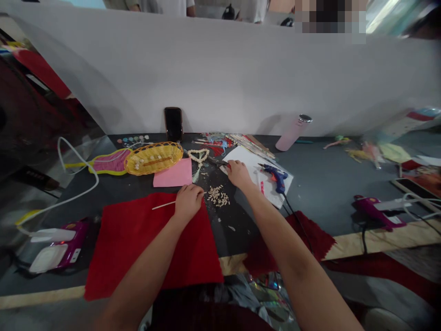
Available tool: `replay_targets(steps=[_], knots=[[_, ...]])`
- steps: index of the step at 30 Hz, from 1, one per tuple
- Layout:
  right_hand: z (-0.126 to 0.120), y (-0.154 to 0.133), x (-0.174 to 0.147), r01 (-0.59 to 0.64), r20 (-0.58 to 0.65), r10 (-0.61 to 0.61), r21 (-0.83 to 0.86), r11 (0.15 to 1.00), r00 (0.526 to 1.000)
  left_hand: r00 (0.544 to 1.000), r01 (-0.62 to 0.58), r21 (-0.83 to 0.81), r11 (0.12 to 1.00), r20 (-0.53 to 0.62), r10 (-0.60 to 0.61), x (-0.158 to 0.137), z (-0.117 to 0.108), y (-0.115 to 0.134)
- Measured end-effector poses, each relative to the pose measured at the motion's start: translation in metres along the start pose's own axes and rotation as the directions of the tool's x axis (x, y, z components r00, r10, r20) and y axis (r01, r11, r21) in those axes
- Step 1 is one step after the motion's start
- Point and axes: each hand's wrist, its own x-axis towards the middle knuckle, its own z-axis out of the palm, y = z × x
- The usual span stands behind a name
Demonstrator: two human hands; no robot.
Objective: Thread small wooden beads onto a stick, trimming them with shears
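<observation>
Two bare hands work over a dark surface (327,179). The left hand (189,200) pinches a thin pale stick (163,205), one end reaching left over a red cloth (155,248), the other pointing at a heap of short pieces (217,196) just right of it. The right hand (237,174) curls at the near end of a dark tool (217,161), perhaps a cutter; whether it grips cannot be told. The step in hand looks like snipping the stick into pieces; another cut would call for bringing the tool to the stick's tip, above the heap.

A white partition (223,73) closes the far side. A basket (168,154) crowds the left. White paper (253,172) bearing a glue gun (278,179) limits the right hand, its cable (293,211) near the forearm. Beyond that, the surface is more open.
</observation>
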Motion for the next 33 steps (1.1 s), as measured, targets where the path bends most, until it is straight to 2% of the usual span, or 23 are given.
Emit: replay_targets(steps=[7, 11, 17, 23, 28, 33], knots=[[-0.02, 0.005, -0.021, 0.056, -0.007, -0.056, 0.06, 0.997, 0.998, 1.0, 0.018, 0.007, 1.0, -0.025, -0.018, -0.001, -0.002, 0.004], [-0.029, 0.001, -0.031, 0.057, -0.028, -0.057, 0.007, 0.998, 0.998, 0.999, 0.032, -0.012, 0.999, -0.007, -0.032, 0.0, 0.002, 0.002], [-0.01, -0.011, -0.015, 0.013, -0.006, -0.013, -0.071, 0.997, 1.0, 1.0, 0.03, -0.002, 1.0, -0.002, -0.03, 0.001, 0.005, -0.001], [0.006, -0.003, -0.004, 0.048, 0.026, -0.047, -0.034, 0.998, 0.999, 1.0, 0.022, 0.011, 1.0, 0.009, -0.022, 0.001, 0.002, -0.001], [-0.007, -0.001, -0.019, 0.07, -0.011, -0.07, -0.008, 0.998, 0.997, 0.999, 0.038, -0.031, 0.999, -0.012, -0.038, 0.001, 0.001, 0.001], [-0.012, -0.004, -0.049, 0.176, -0.058, -0.168, 0.174, 0.969, 0.984, 0.999, 0.032, -0.061, 0.998, 0.025, -0.03, 0.0, 0.002, 0.002]])
